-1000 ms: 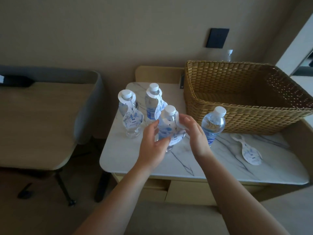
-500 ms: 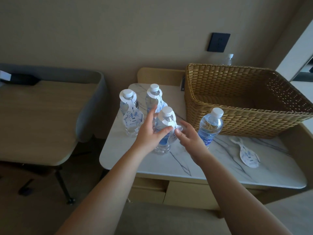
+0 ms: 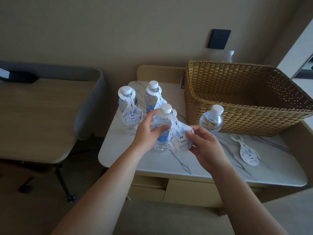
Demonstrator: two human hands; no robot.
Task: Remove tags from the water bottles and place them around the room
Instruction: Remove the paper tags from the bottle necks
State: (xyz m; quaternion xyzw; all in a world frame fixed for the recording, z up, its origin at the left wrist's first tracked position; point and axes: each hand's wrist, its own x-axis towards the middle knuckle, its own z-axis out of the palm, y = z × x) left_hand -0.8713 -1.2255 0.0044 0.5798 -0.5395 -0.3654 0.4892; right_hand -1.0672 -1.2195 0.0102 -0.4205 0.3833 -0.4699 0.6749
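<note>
Holding one of four bottles [image 3: 162,131], two loose-ended tags [image 3: 179,138]

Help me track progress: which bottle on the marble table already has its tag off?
The bottle beside the basket; its neck is bare, while the other three still wear tags.

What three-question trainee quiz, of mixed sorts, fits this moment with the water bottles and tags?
1. Multiple choice: the right hand grips what? A) a bottle cap B) the front bottle's tag C) the wicker basket
2. True or false: the bottle beside the basket wears a tag on its neck.
3. Fill in: the loose tag lies flat on the ___ tabletop.

Key
1. B; the left hand steadies the front bottle.
2. False; its neck is bare, while the two rear bottles wear theirs.
3. Marble.
</note>
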